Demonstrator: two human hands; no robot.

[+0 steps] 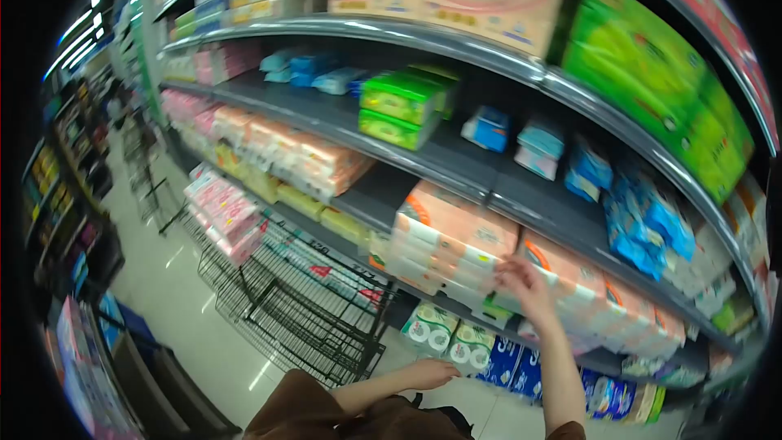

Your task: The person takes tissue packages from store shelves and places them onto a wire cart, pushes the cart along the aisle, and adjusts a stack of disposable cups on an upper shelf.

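Note:
My right hand (528, 283) reaches to the lower shelf, at the front right edge of an orange-and-white tissue multipack (456, 240). Its fingers are bent and partly apart, with no grasp visible; I cannot tell whether they touch the wrap. A second orange tissue multipack (570, 265) sits just right of that hand. Low in front of my body is my left hand (433, 373), its fingers loosely extended and nothing in it. A black wire shopping cart (281, 322) stands to the left, with a pink tissue multipack (224, 208) at its far end.
Green tissue boxes (399, 106) and several blue packs (648, 224) sit on the middle shelf (440, 151). Green-and-white toilet roll packs (432, 327) and blue packs (525, 371) lie at floor level. Another cart (147, 179) and dark bins (155, 383) line the aisle at left.

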